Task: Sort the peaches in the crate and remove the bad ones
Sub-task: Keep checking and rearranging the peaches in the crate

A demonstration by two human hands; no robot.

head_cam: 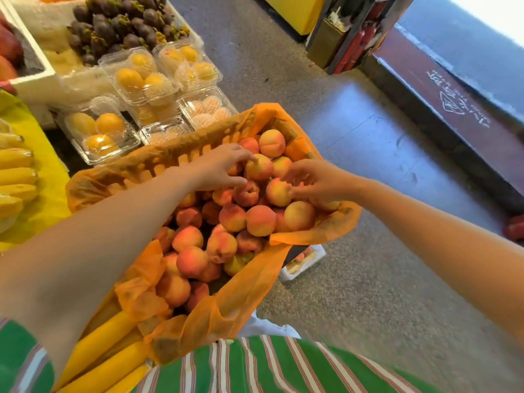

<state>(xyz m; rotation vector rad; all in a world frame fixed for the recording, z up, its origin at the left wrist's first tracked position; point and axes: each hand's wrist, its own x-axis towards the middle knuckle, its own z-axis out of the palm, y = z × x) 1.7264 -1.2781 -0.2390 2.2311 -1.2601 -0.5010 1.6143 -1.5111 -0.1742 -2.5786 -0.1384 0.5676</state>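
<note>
A crate (pixel 181 158) lined with an orange plastic bag (pixel 249 282) is heaped with several red-yellow peaches (pixel 261 221). My left hand (pixel 219 168) reaches over the far end of the heap, fingers spread, and its index fingertip touches a yellow-pink peach (pixel 259 168). My right hand (pixel 317 181) comes in from the right, with its curled fingers and thumb around the right side of another peach (pixel 276 192). The right fingers are slightly blurred. Both peaches lie in the heap.
Clear plastic boxes of yellow fruit (pixel 139 76) stand beyond the crate, with dark mangosteens (pixel 122 24) behind them. Bananas (pixel 17 177) lie on a yellow cloth at the left. A small white tray (pixel 304 260) sits on the floor under the crate's right side.
</note>
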